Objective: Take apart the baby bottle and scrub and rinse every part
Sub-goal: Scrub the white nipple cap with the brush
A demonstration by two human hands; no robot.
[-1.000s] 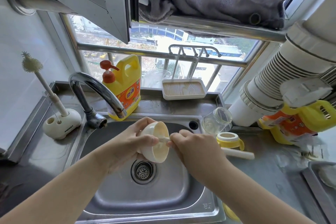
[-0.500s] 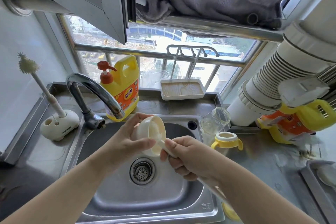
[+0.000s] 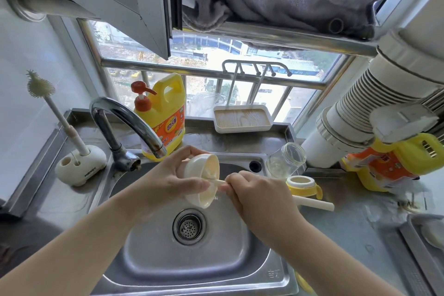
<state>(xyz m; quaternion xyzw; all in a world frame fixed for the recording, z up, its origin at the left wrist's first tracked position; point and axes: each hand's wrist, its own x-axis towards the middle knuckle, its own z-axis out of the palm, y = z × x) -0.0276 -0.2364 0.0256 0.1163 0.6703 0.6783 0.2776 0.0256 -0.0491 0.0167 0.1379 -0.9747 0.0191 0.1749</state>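
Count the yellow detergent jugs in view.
2. One pump-top jug stands upright behind the faucet by the window. The other jug lies tilted on the counter at right, partly hidden under the white duct. More could be hidden there.

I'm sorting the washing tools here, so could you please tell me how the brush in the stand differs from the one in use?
The standing brush is upright in its white holder on the counter, untouched; the working brush lies near level, gripped by the right hand. The standing brush's spiky head is exposed; the working brush's head is inside the cap that the left hand holds. Both have pale, slim handles.
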